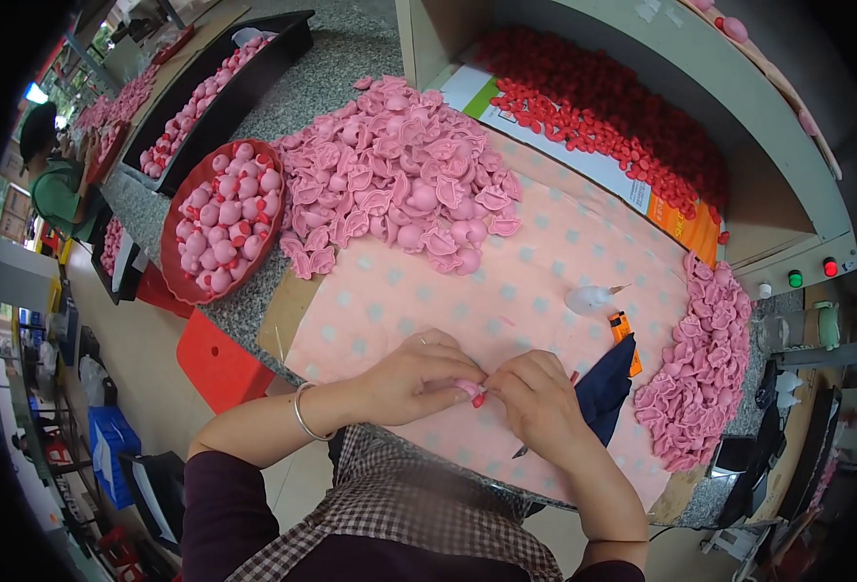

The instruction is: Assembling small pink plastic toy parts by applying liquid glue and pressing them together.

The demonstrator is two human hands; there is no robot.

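My left hand (pixel 411 376) and right hand (pixel 537 396) meet fingertip to fingertip over the pink dotted cloth (pixel 467 291) on the desk (pixel 351 58), both pinched on one small pink piece with a red tip (pixel 473 391) between them. Just beside my right hand lies a dark blue cloth (pixel 605 388), with an orange lighter (pixel 624 335) and a small clear squeeze bottle (pixel 591 298) past it. A heap of flat pink pieces (pixel 705 369) sits off right. Farther out, a big pile of pink parts (pixel 399 175) covers the cloth's far end; left of it a red tray of finished pink balls (pixel 223 221). Farthest, red caps (pixel 603 107) fill a bin, and a black tray (pixel 215 92) holds more balls.
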